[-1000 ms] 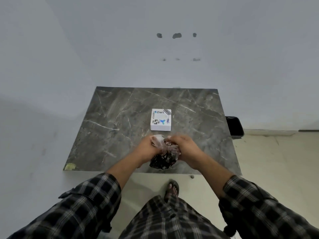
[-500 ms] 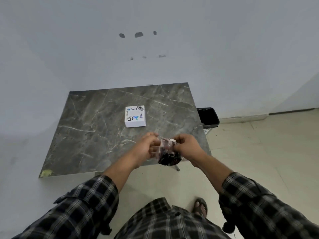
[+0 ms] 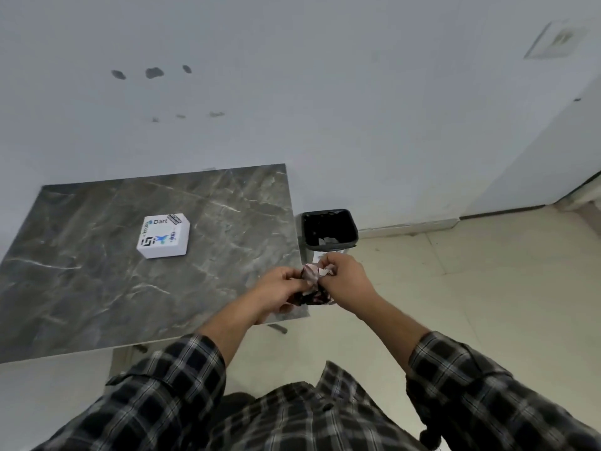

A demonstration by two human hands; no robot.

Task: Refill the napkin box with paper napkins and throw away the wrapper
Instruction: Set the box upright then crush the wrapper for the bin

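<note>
The white napkin box (image 3: 163, 236) with printed logos lies closed on the grey marble table (image 3: 97, 281), left of my hands. A crumpled dark and clear wrapper (image 3: 311, 288) is squeezed between my left hand (image 3: 276, 289) and my right hand (image 3: 344, 281), both gripping it. The hands hover over the table's near right corner. A black waste bin (image 3: 329, 228) with a dark liner stands on the floor just beyond them, beside the table's right edge.
A pale wall runs behind the table and bin, with dark marks on it. Beige floor tiles (image 3: 471, 288) stretch to the right. My plaid sleeves and clothing fill the bottom of the view.
My hands have carried the crumpled wrapper rightward, from in front of the box to the table's right corner near the bin. The view has turned right, showing the whole bin.
</note>
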